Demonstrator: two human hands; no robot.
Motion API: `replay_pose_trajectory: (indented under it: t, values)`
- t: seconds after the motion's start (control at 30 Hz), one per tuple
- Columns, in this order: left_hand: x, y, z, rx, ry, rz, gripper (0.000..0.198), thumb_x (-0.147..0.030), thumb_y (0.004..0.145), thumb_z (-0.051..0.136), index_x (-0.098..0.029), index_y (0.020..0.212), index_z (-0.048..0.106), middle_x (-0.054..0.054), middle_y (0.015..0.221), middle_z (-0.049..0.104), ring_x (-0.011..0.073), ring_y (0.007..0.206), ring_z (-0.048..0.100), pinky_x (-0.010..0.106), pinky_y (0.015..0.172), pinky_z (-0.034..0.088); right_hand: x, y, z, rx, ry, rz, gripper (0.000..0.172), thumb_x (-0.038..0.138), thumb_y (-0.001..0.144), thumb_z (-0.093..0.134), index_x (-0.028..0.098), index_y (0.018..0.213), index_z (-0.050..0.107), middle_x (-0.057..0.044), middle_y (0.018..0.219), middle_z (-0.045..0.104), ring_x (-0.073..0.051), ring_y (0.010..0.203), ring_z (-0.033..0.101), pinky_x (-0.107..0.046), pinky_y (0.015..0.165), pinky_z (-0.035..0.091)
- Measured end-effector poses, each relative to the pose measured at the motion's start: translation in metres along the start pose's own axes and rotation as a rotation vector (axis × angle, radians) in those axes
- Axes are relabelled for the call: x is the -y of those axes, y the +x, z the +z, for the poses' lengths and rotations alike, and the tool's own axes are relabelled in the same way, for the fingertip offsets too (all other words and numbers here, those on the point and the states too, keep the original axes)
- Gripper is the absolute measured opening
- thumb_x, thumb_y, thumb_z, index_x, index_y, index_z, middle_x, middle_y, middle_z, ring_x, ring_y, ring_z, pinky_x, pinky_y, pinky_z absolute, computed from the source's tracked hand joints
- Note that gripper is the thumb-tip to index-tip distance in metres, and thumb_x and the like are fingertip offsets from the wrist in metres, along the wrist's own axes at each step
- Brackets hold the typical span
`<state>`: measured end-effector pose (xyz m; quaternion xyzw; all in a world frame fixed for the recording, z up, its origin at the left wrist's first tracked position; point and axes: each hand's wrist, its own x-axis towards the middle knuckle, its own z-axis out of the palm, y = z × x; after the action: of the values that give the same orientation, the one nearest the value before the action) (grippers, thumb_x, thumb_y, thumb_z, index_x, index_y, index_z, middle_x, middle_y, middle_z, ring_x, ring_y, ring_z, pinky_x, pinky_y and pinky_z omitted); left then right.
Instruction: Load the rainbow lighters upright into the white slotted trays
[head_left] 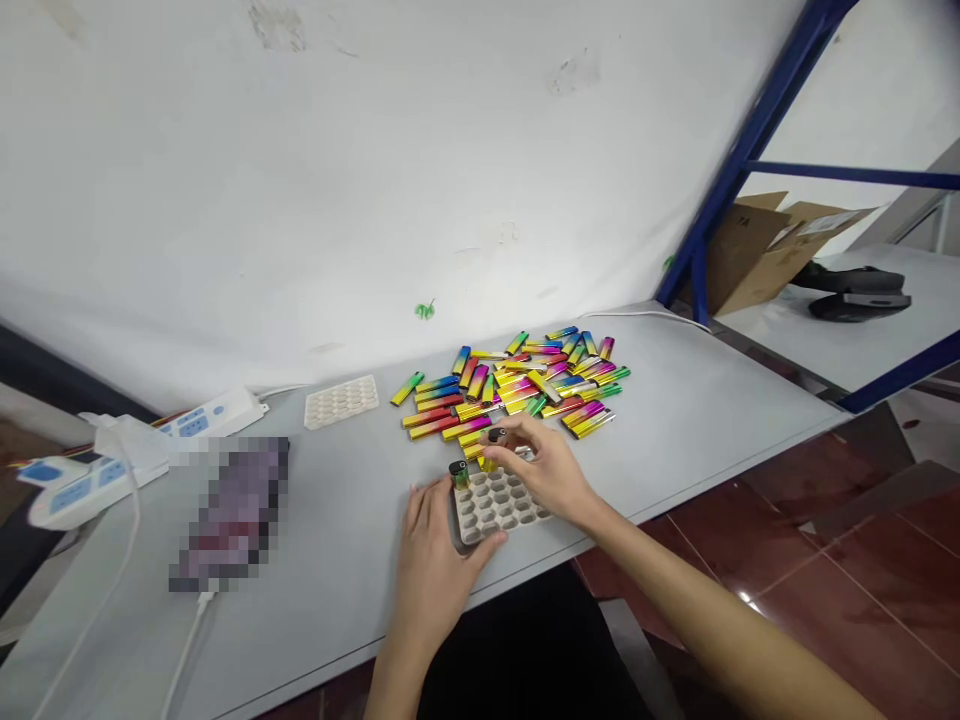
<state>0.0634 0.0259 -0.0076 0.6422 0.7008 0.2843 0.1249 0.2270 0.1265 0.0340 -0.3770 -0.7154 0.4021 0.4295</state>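
The left hand (433,545) lies palm down with its forearm rising from the bottom edge, fingers together pointing away from the body and the thumb spread out toward the right, pressed flat rather than closed on anything. The right hand (541,462) comes in on a long bare forearm from the lower right, wrist bent a little, its fingers curled loosely downward with the thumb and forefinger drawn together in a pinch at their tips. The two hands sit near each other, the right just beyond and beside the left thumb.
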Motion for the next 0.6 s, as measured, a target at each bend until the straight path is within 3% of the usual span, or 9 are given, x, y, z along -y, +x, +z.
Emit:
replay_pose_trajectory:
  t: [0.17,0.6]
  values:
    - [0.001,0.0,0.0,-0.008,0.007,0.02,0.073,-0.047,0.079,0.071,-0.017,0.137,0.039,0.013,0.132,0.057,0.0352,0.135,0.042,0.057,0.106,0.042,0.001,0.003,0.011,0.208,-0.036,0.004,0.016,0.03,0.088,0.068,0.023,0.1,0.061,0.001,0.086,0.072,-0.016,0.08,0.068,-0.028,0.074,0.052]
    - [0.001,-0.001,0.0,0.001,-0.011,0.007,0.069,-0.046,0.078,0.072,-0.017,0.132,0.041,0.013,0.131,0.057,0.035,0.134,0.042,0.056,0.108,0.041,-0.001,0.005,0.013,0.28,-0.224,0.004,0.014,0.029,0.09,0.064,0.024,0.094,0.052,0.002,0.089,0.074,-0.018,0.083,0.07,-0.028,0.069,0.047]
